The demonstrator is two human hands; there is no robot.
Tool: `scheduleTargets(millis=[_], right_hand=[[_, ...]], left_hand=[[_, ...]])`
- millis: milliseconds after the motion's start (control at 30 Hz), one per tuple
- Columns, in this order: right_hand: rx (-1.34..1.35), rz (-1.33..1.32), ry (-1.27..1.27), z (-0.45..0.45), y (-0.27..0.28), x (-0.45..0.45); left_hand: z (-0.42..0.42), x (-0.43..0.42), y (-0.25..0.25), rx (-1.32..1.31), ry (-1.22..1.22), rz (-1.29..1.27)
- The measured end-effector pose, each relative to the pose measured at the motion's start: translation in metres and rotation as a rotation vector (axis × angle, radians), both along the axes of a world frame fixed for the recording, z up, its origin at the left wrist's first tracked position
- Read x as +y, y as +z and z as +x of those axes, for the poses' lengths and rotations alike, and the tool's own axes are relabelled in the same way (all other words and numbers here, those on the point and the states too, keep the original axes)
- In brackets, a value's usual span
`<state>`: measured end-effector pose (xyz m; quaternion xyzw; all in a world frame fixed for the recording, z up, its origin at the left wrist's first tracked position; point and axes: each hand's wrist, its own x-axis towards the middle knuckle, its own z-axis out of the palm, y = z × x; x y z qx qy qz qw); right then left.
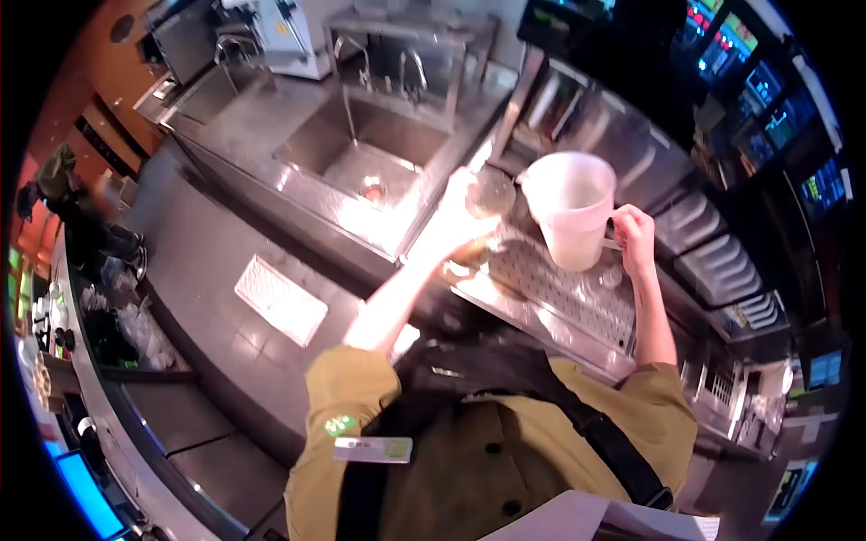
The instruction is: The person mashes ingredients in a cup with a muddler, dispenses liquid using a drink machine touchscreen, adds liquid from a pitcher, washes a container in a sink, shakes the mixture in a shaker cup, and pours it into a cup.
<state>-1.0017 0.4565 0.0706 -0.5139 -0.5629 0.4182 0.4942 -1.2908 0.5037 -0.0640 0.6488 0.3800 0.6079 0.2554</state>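
Observation:
My right hand (634, 236) is closed round the handle of a large translucent white pitcher (570, 203), which is upright over a perforated metal drain tray (559, 288). Pale contents seem to show inside the pitcher. To its left, my left hand (463, 239) is washed out by bright light. Close beside that hand is a clear round container (490, 192); whether the fingers grip it is hard to see. A small clear glass item (610, 276) rests on the tray below the pitcher's handle.
A steel sink (374, 149) with faucets lies ahead to the left. Stacked white containers (713, 243) stand at the right. A floor drain cover (280, 300) is at the lower left. Another person (81, 216) is at the far left.

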Motion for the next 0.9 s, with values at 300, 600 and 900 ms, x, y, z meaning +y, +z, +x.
scheduleTargets(millis=[300, 600, 900], right_hand=[[0.361, -0.017, -0.136, 0.039, -0.085, -0.066], [0.833, -0.365, 0.299, -0.079, -0.101, -0.054], [0.205, 0.155, 0.248, -0.31, -0.151, 0.035]], left_hand=[[0.037, 0.025, 0.02, 0.119, -0.037, -0.032], [-0.056, -0.084, -0.017, -0.704, 0.4, -0.658], [-0.129, -0.073, 0.02, -1.026, 0.112, -0.775]])
